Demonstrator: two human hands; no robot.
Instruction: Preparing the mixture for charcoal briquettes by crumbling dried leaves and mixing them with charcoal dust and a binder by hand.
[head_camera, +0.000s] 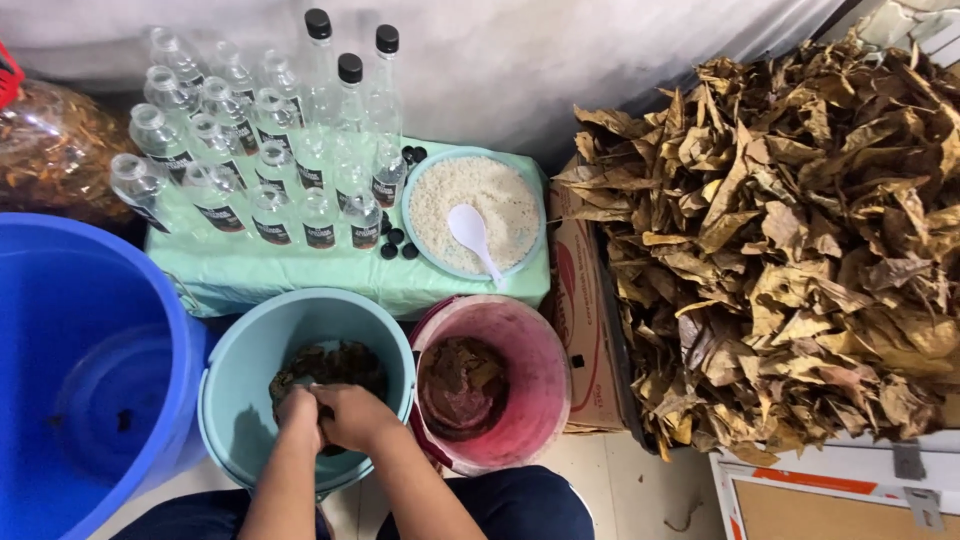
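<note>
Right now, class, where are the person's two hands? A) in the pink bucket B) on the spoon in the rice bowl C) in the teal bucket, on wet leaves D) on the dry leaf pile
C: both the left hand and the right hand are down inside the teal bucket, pressed together on the dark wet leaves, while the pink bucket beside it goes untouched.

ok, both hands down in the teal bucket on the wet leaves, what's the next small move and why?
Probably lift the clump clear of the teal bucket: left hand and right hand are closed together on the wet leaves, and the pink bucket alongside already holds soaked leaves.
</note>
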